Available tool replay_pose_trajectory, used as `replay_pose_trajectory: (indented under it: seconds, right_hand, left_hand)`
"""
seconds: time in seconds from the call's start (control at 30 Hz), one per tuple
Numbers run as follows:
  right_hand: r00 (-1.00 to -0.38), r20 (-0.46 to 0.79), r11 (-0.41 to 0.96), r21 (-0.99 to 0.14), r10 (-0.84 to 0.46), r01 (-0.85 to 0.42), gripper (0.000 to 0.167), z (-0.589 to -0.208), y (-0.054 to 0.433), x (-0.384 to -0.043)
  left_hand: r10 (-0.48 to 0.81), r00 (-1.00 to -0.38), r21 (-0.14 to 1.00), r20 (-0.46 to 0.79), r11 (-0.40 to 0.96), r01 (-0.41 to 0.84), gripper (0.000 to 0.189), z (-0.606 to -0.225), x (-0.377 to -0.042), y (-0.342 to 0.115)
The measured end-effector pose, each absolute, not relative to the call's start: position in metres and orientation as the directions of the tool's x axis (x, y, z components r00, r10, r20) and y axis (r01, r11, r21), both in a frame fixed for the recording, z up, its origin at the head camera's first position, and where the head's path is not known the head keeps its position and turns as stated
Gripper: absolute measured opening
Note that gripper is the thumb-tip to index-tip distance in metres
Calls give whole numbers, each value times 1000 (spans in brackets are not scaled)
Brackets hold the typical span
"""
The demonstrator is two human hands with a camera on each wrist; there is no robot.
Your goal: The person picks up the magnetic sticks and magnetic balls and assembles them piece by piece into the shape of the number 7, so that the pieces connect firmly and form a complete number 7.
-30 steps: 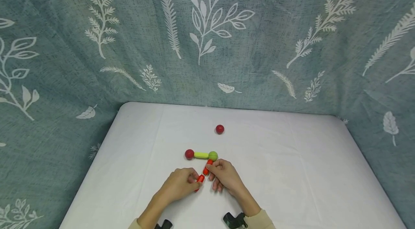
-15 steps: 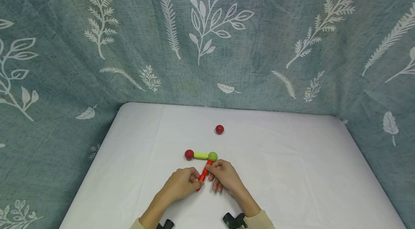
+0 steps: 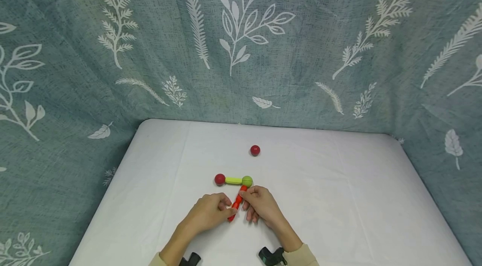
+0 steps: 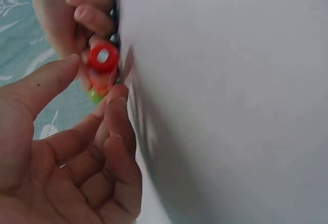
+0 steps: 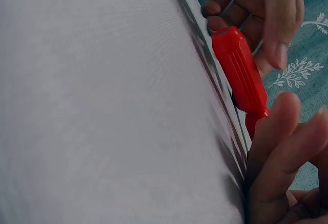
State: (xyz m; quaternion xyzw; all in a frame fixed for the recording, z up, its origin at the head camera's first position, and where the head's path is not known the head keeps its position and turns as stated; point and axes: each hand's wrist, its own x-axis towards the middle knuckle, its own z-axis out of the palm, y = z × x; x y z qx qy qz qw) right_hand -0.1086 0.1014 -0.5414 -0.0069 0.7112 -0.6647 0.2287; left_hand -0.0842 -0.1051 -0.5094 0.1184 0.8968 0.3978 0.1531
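Observation:
Two red magnetic building sticks lie end to end in a slanting line in the head view. My right hand [image 3: 263, 206] pinches the far red stick [image 3: 243, 189] between thumb and fingers, its far end at a green ball [image 3: 247, 181]. Around the near red stick [image 5: 238, 70], the thumb and fingers of my left hand [image 3: 209, 212] are spread apart, as the left wrist view shows. That stick's free end [image 4: 103, 57] has a silvery disc in a red ring. A lime stick [image 3: 234, 181] joins the green ball to a dark red ball [image 3: 220, 180].
Another dark red ball [image 3: 255, 150] lies farther back on the white-covered table [image 3: 320, 182]. A green leaf-patterned cloth [image 3: 293, 69] hangs behind and at both sides. Black wrist devices [image 3: 272, 256] sit below both hands.
The near red stick has moved up against the far one, closing the gap between them. My left fingers have since loosened from it. The right hand has stayed almost still.

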Motion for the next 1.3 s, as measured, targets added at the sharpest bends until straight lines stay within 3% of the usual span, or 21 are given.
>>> replay_pose_trajectory:
  seconds: [0.37,0.73,1.0,1.3]
  right_hand:
    - [-894,-324,114,-946,-309,303,32,-545,103,-108]
    - [-891,-332,106,-943,-309,315,33,-545,102,-107]
    - [-894,-326,106,-945,-308,308,33,-543,103,-107]
    - [-896,-320,115,-947,-309,299,33,-544,103,-108]
  left_hand:
    - [350,-937,794,9,567,220,26,-478,-158,-102]
    - [540,-840,793,-55,535,292,38,-486,-253,-77]
    - [608,-780,745,-145,586,318,45,-490,-278,-57]
    - [604,-776,726,-180,614,310,40,-504,-285,-46]
